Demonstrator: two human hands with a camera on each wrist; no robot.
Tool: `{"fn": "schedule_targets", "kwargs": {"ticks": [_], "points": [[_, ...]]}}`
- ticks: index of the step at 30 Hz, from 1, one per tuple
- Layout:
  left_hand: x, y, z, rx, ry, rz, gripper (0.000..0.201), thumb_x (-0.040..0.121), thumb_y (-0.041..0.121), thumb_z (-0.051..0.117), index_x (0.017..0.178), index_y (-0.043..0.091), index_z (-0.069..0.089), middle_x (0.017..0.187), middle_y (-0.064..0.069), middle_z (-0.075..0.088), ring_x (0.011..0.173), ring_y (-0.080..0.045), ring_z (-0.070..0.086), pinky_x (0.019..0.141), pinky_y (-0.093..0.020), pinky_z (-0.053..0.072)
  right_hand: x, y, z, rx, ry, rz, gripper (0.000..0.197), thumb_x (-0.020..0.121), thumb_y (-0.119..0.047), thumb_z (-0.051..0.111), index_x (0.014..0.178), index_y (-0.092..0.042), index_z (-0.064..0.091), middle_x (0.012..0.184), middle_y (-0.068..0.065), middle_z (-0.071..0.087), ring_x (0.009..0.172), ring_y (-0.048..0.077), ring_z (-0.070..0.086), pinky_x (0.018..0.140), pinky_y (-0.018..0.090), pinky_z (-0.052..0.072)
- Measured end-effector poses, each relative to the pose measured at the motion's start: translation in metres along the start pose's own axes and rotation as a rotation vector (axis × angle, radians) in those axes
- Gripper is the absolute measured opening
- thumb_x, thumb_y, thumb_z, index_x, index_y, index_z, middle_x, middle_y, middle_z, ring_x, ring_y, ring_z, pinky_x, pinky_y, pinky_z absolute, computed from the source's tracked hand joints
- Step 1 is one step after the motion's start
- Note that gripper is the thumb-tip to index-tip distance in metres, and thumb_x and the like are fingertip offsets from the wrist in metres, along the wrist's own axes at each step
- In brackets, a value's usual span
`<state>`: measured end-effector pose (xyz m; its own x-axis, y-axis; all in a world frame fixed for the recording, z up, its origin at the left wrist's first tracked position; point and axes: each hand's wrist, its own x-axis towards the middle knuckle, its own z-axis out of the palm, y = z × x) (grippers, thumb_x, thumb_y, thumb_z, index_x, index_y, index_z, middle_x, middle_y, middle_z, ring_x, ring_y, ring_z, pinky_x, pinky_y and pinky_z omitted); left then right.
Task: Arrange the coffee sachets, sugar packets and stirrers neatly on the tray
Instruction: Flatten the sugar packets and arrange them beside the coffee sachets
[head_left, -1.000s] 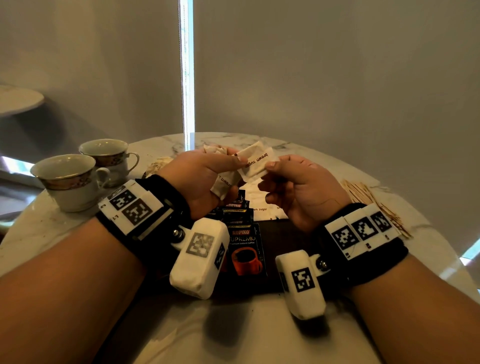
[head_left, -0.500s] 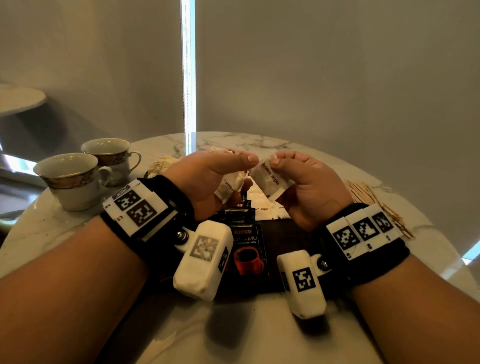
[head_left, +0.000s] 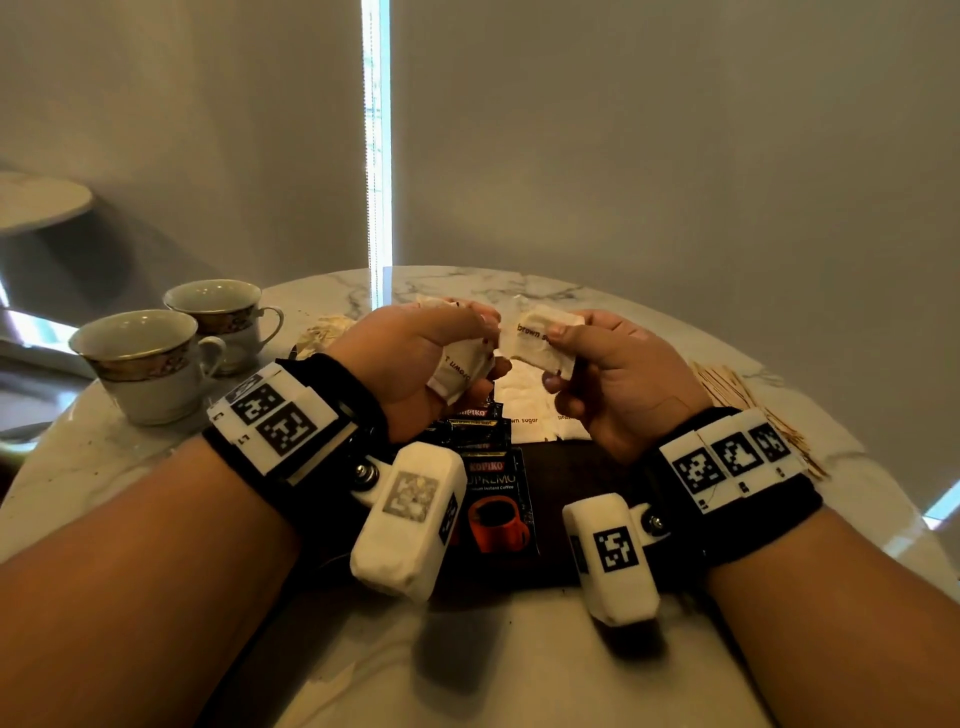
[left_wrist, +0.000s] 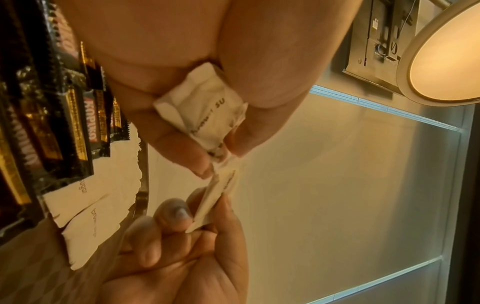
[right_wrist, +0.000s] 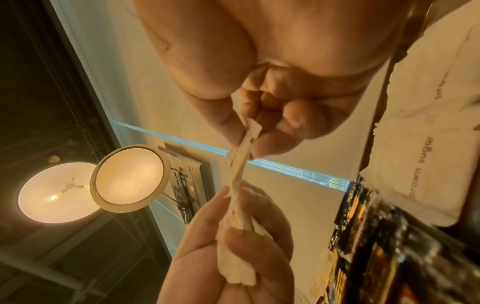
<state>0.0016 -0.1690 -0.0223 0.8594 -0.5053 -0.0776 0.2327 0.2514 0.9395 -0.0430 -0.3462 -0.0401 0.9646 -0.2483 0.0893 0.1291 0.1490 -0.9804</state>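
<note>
A: Going left to right, what's held?
B: Left hand (head_left: 421, 358) clutches a bunch of sugar packets (head_left: 460, 369); right hand (head_left: 618, 379) pinches a single packet (head_left: 540, 345), long axis pointing toward the left hand, corners nearly touching.
A: And the tray (head_left: 582, 467)?
B: Directly below both hands: coffee sachets (head_left: 496, 499) left, two sugar packets beside them. Stirrers (head_left: 748, 405) lie off it, nearest the right hand

Two white brown sugar packets (head_left: 537, 345) held aloft, edges touching; left one (head_left: 457, 366) crumpled. Two more sugar packets (head_left: 530, 410) flat on dark tray (head_left: 566, 519), beside black Kopiko coffee sachets (head_left: 493, 499) (overlapping row). Wooden stirrers (head_left: 748, 410) piled on counter (head_left: 467, 675), right.
</note>
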Motion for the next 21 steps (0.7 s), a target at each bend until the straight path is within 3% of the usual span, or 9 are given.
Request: {"fn": "schedule_targets", "kwargs": {"ticks": [3, 6, 9, 12, 14, 16, 17, 21], "points": [[-0.001, 0.004, -0.001, -0.036, 0.045, -0.007, 0.013, 0.094, 0.014, 0.060, 0.106, 0.008, 0.063, 0.087, -0.006, 0.066, 0.062, -0.017, 0.070, 0.048, -0.024, 0.053, 0.012, 0.004, -0.014, 0.006, 0.122, 0.049, 0.006, 0.093, -0.012, 0.061, 0.096, -0.010, 0.056, 0.085, 0.010, 0.060, 0.051, 0.014, 0.047, 0.038, 0.021, 0.025], [-0.002, 0.008, -0.002, -0.062, 0.070, 0.002, 0.015, 0.097, 0.015, 0.054, 0.107, 0.009, 0.064, 0.092, -0.006, 0.065, 0.065, -0.017, 0.068, 0.049, -0.023, 0.053, 0.024, 0.014, -0.028, -0.037, 0.219, 0.211, 0.006, 0.092, -0.014, 0.062, 0.095, -0.011, 0.057, 0.084, 0.008, 0.058, 0.047, 0.010, 0.043, 0.037, 0.020, 0.025], [-0.004, 0.009, -0.002, -0.077, 0.090, 0.017, 0.021, 0.098, 0.016, 0.048, 0.105, 0.008, 0.065, 0.098, -0.008, 0.064, 0.070, -0.018, 0.066, 0.050, -0.024, 0.052, 0.029, 0.021, -0.039, -0.166, 0.186, 0.409, 0.033, 0.080, -0.024, 0.072, 0.107, -0.006, 0.065, 0.089, 0.009, 0.055, 0.049, 0.011, 0.039, 0.049, 0.022, 0.019], [-0.005, 0.010, -0.001, -0.080, 0.101, 0.018, 0.022, 0.098, 0.015, 0.046, 0.104, 0.008, 0.065, 0.099, -0.009, 0.064, 0.070, -0.018, 0.066, 0.050, -0.025, 0.052, 0.026, 0.020, -0.040, -0.272, 0.092, 0.511, 0.052, 0.072, -0.032, 0.074, 0.117, -0.006, 0.067, 0.095, 0.010, 0.054, 0.052, 0.013, 0.036, 0.059, 0.028, 0.011], [-0.006, 0.011, -0.001, -0.076, 0.108, 0.020, 0.022, 0.098, 0.015, 0.046, 0.104, 0.007, 0.066, 0.100, -0.010, 0.064, 0.070, -0.019, 0.066, 0.050, -0.025, 0.052, 0.025, 0.019, -0.039, -0.286, 0.055, 0.525, 0.039, 0.081, -0.028, 0.070, 0.110, -0.004, 0.066, 0.087, 0.008, 0.061, 0.050, 0.011, 0.038, 0.053, 0.025, 0.014], [-0.007, 0.011, -0.001, -0.076, 0.110, 0.019, 0.023, 0.097, 0.015, 0.045, 0.104, 0.007, 0.066, 0.100, -0.010, 0.064, 0.071, -0.019, 0.066, 0.050, -0.024, 0.052, 0.025, 0.020, -0.039, -0.266, 0.058, 0.496, 0.014, 0.091, -0.019, 0.062, 0.093, -0.005, 0.060, 0.064, 0.003, 0.061, 0.044, 0.010, 0.041, 0.039, 0.020, 0.022], [-0.007, 0.012, -0.001, -0.076, 0.110, 0.018, 0.023, 0.097, 0.014, 0.045, 0.104, 0.007, 0.066, 0.100, -0.010, 0.064, 0.072, -0.019, 0.066, 0.050, -0.024, 0.052, 0.024, 0.019, -0.039, -0.271, 0.062, 0.488, 0.010, 0.093, -0.016, 0.060, 0.089, -0.007, 0.058, 0.058, 0.001, 0.059, 0.042, 0.010, 0.041, 0.035, 0.019, 0.024], [-0.008, 0.012, 0.000, -0.074, 0.115, 0.020, 0.023, 0.097, 0.014, 0.046, 0.105, 0.007, 0.066, 0.100, -0.010, 0.064, 0.071, -0.019, 0.066, 0.050, -0.024, 0.052, 0.024, 0.018, -0.041, -0.368, 0.019, 0.526, 0.015, 0.088, -0.021, 0.066, 0.092, -0.008, 0.061, 0.069, 0.005, 0.058, 0.045, 0.011, 0.042, 0.041, 0.021, 0.026]]}}
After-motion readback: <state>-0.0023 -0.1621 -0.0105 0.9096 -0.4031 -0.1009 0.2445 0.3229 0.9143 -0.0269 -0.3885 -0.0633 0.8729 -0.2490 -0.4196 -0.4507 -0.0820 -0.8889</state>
